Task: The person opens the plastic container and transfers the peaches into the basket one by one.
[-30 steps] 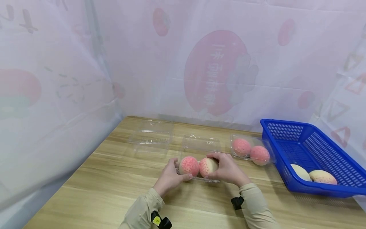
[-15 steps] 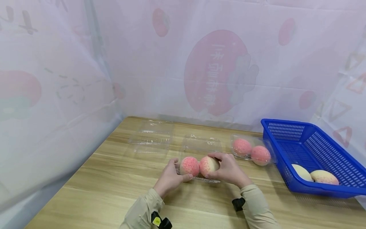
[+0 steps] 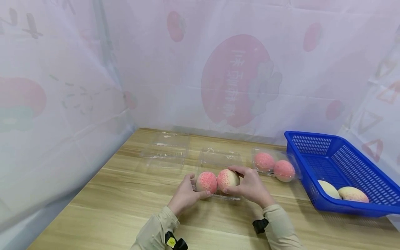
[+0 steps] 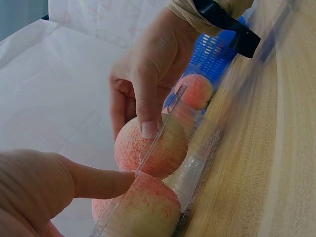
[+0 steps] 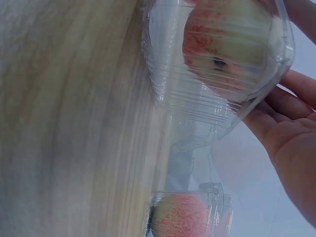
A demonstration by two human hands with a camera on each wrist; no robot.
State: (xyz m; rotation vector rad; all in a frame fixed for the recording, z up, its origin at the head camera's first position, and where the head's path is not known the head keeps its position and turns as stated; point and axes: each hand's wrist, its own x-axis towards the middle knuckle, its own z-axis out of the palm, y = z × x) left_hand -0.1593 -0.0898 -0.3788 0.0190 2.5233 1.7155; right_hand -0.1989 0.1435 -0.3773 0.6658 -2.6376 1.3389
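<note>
In the head view two peaches with pink speckles sit side by side in a clear plastic clamshell box [image 3: 223, 197] whose lid lies back. My left hand [image 3: 185, 195] holds the box's left end beside the left peach [image 3: 207, 182], its thumb along the front rim. My right hand [image 3: 251, 185] grips the right peach [image 3: 227, 179] between thumb and fingers. Its cream side faces right. The left wrist view shows the right thumb on that peach [image 4: 129, 143] near the rim. Through the ribbed wall, the right wrist view shows a dark stem spot on the peach [image 5: 222, 54].
An unfilled clear box [image 3: 165, 149] lies with its lid back at the rear left. Behind my right hand a closed clear box [image 3: 257, 151] contains two pink peaches. The blue basket [image 3: 315, 205] at the right has two pale peaches in its near end.
The right peach has risen and turned slightly under my right hand's fingers. My left hand, the box and the other things have stayed in place.
</note>
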